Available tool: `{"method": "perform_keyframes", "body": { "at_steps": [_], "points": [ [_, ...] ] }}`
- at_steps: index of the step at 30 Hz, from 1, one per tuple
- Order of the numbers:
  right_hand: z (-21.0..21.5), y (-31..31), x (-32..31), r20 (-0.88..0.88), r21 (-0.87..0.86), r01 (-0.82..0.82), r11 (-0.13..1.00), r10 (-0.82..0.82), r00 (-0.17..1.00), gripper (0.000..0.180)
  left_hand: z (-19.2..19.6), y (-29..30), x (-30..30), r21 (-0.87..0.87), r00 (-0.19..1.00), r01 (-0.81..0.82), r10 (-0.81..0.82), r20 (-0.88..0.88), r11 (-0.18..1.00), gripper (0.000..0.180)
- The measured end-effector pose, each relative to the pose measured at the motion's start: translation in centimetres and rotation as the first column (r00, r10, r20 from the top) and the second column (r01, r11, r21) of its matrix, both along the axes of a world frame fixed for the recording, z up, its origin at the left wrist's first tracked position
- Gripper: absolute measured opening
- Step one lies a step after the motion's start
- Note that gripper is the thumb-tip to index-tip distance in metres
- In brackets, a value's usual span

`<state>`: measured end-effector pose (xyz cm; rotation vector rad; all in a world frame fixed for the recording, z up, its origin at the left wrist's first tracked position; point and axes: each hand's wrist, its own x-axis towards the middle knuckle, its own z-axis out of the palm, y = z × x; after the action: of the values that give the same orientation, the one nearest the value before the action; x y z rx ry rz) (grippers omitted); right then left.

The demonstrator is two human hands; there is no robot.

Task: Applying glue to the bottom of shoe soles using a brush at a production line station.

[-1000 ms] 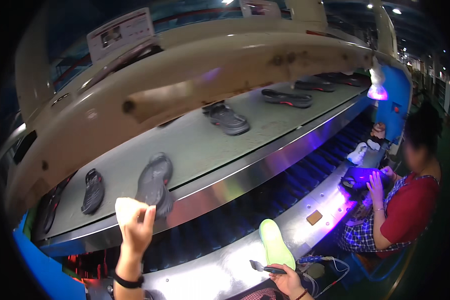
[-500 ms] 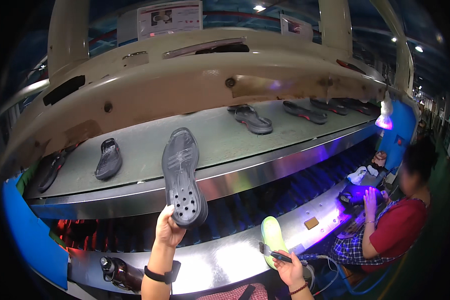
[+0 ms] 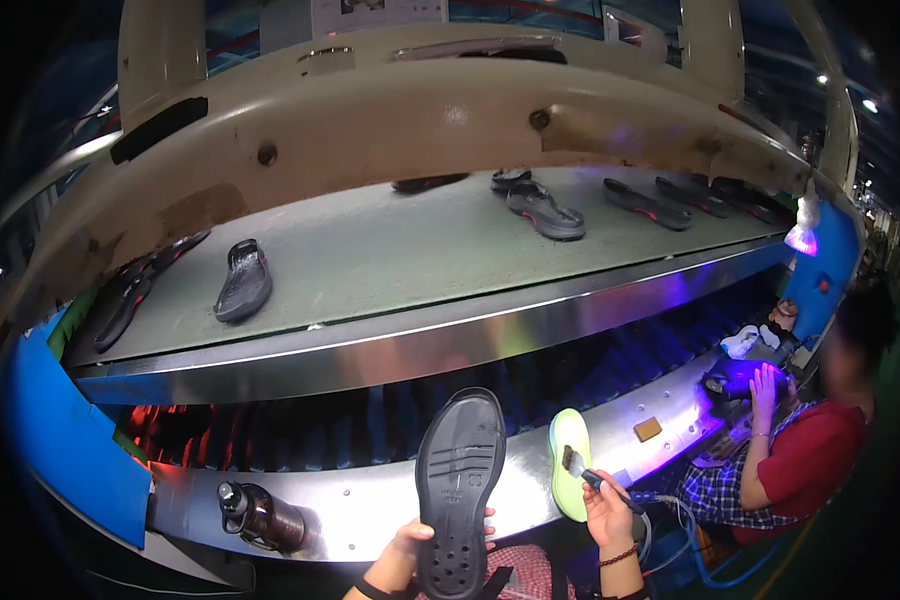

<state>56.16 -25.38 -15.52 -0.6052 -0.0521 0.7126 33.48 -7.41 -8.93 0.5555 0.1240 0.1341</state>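
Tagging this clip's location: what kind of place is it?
Likely a shoe factory assembly line: soles ride a conveyor belt, the left hand holds a black outsole, the right hand a glue brush.

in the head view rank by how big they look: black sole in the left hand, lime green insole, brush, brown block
1. black sole, though nearest the camera
2. lime green insole
3. brush and brown block look alike, so unranked

A dark grey sole [image 3: 459, 490] is seen beside a pale lime-green sole [image 3: 570, 470]. The conveyor belt [image 3: 410, 250] is coloured grey-green with a silver edge, and blue panels [image 3: 60, 440] are shown. A red top [image 3: 820, 465] is paired with a blue-and-white plaid garment [image 3: 715, 490].
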Motion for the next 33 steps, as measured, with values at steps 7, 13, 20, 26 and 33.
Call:
{"method": "perform_keyframes", "body": {
  "at_steps": [7,13,20,26,33],
  "points": [
    [1.9,-0.1,-0.6,0.15,-0.003,-0.181,0.984,0.179,0.972,0.025,-4.6,-2.0,-1.7,0.107,0.98,-0.103,0.083,0.183,0.989,0.107],
    [4.2,2.7,-4.0,0.356,-0.046,-0.431,0.901,0.418,0.836,0.023,-5.4,-2.3,0.0,0.17,0.981,-0.193,0.19,0.033,0.966,0.095],
    [4.6,5.0,-5.7,0.303,-0.288,-0.54,0.79,0.611,0.731,0.02,-6.4,-3.1,0.2,-0.214,0.943,-0.231,0.272,0.192,0.949,0.092],
    [5.1,6.4,-5.5,0.298,-0.292,-0.524,0.8,0.597,0.745,0.019,-4.6,-3.8,1.3,-0.18,0.932,-0.339,0.356,0.073,0.924,0.095],
    [5.6,8.7,-4.8,0.36,-0.263,-0.462,0.847,0.53,0.767,0.019,-4.2,-3.2,1.7,-0.234,0.944,-0.304,0.325,0.057,0.924,0.102]
  ]
}}
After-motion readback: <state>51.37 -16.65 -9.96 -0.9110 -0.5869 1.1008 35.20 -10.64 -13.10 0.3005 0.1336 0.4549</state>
